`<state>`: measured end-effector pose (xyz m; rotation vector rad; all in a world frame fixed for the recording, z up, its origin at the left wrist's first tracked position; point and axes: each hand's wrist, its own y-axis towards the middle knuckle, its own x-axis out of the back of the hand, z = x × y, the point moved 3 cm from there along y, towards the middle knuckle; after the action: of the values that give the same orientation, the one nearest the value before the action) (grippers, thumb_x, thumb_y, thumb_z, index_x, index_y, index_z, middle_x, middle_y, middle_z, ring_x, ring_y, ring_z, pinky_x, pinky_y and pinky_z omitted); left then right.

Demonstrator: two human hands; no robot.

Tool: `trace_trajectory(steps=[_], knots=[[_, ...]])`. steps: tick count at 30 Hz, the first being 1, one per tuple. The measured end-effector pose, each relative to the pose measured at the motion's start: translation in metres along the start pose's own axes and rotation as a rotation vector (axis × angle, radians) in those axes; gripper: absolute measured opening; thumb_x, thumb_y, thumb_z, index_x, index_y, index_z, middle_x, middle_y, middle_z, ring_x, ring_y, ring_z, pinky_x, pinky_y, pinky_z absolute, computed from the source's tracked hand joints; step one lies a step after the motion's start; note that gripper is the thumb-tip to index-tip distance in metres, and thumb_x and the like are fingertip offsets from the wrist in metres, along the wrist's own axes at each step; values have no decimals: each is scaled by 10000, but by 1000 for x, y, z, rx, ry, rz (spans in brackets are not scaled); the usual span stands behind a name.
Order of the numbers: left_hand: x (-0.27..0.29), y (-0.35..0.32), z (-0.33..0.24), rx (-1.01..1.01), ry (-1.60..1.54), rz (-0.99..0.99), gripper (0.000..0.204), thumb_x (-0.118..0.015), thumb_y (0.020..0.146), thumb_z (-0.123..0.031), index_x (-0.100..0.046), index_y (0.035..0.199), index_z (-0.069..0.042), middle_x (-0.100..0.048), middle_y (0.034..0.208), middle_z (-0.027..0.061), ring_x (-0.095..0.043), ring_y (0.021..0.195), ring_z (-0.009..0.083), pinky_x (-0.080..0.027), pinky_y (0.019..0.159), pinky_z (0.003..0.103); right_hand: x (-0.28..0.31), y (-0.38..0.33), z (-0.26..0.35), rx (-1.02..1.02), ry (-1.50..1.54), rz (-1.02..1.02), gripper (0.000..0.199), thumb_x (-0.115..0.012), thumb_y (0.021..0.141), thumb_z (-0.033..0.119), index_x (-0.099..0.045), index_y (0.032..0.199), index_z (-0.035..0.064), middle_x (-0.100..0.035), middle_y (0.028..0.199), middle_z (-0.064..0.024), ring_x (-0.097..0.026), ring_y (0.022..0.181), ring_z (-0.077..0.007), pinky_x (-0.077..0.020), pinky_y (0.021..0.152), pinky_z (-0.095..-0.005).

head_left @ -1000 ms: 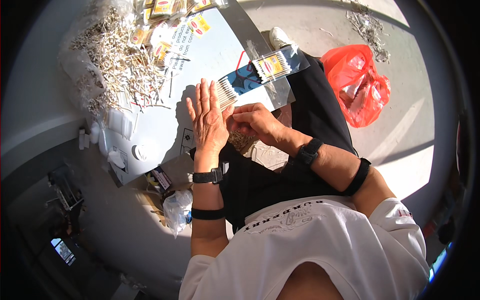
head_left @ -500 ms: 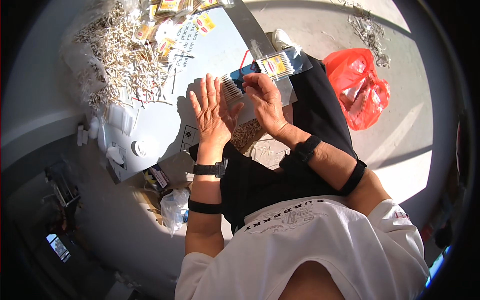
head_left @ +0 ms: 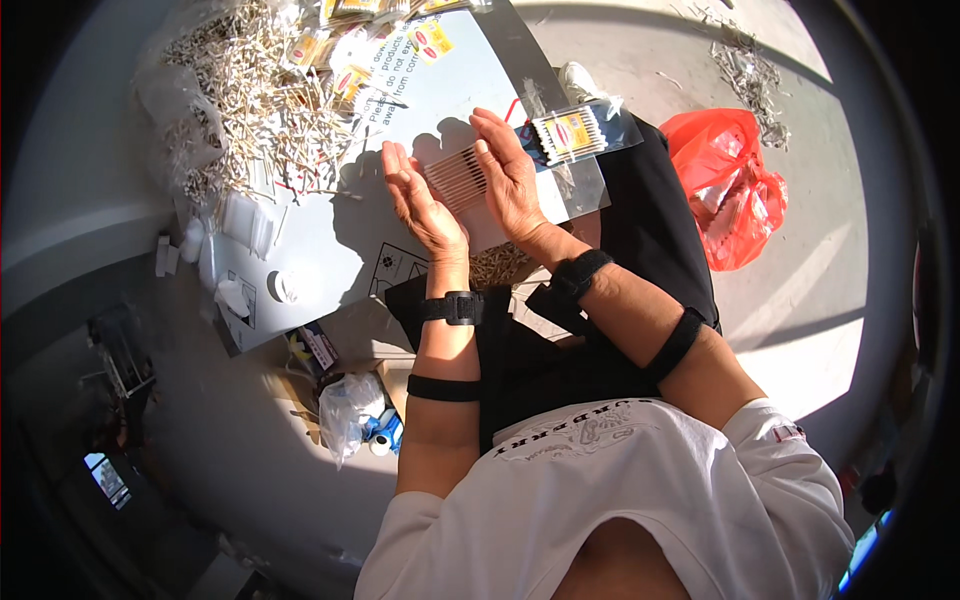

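A flat row of cotton swabs (head_left: pixel 456 181) lies side by side on the grey-white board (head_left: pixel 330 265). At its left end my left hand (head_left: pixel 430 210) stands on edge, fingers stretched out and palm turned inward. My right hand (head_left: pixel 512 185) flanks the other end, its fingers straight and the thumb raised. Neither hand wraps around the swabs; whether the palms touch their tips I cannot tell. Right of my right hand, a packed bundle of cotton swabs (head_left: pixel 569 134) with a yellow label rests on a dark blue, glossy strip (head_left: pixel 622 131).
Loose cotton swabs (head_left: pixel 240 100) form a large heap at the far left, beside yellow-labelled packets (head_left: pixel 430 38). A white round lid (head_left: pixel 285 287) sits near the board's left edge. A red plastic bag (head_left: pixel 735 190) stands on the floor at right. More swabs (head_left: pixel 497 266) lie below the board.
My right hand has straightened its bent fingers and moved left of the packed bundle. My left hand has turned from flat and spread to edge-on, fingers together. The row of swabs shows more fully.
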<state>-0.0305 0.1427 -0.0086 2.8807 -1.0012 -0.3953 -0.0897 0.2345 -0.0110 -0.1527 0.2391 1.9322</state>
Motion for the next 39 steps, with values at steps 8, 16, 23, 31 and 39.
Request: trace_trajectory(steps=[8, 16, 23, 31, 39], knots=[[1, 6, 3, 12, -6, 82, 632, -363, 1023, -428, -317, 1447, 39, -354, 1486, 209, -340, 1387, 277, -248, 1139, 402, 4, 3, -1, -5, 17, -25, 301, -470, 998, 104, -528, 1261, -30, -481, 1371, -146, -482, 1241, -245, -383, 1039, -316], [-11, 3, 3, 24, -30, 123, 622, -432, 1013, -399, -332, 1436, 46, -345, 1498, 198, -307, 1409, 288, -208, 1159, 411, 22, 10, 5, -10, -4, -40, 300, -484, 1009, 124, -550, 1264, -21, -496, 1379, -121, -483, 1257, -213, -369, 1068, -304], [-11, -17, -24, -361, 1140, 500, 666, -538, 947, -305, -267, 1494, -36, -207, 1566, 180, -189, 1458, 315, -116, 1177, 506, 63, 15, 46, 364, -939, 155, 368, -671, 824, 83, -613, 1187, 74, -574, 1268, -116, -538, 1138, -320, -473, 938, -379], [-13, -27, -11, -314, 1431, 710, 813, -535, 920, -487, -209, 1509, -32, -149, 1587, 152, -110, 1476, 298, -93, 1175, 523, 49, 7, 36, 372, -1207, 272, 573, -785, 682, 206, -609, 1216, 97, -517, 1313, -73, -459, 1203, -311, -377, 1020, -430], [-10, -28, -2, -388, 1475, 673, 809, -521, 914, -531, -272, 1488, -17, -230, 1564, 169, -141, 1474, 286, -92, 1174, 520, 42, 10, 35, 526, -1298, 433, 538, -667, 825, 292, -539, 1315, 111, -479, 1409, -38, -367, 1338, -281, -303, 1085, -453]])
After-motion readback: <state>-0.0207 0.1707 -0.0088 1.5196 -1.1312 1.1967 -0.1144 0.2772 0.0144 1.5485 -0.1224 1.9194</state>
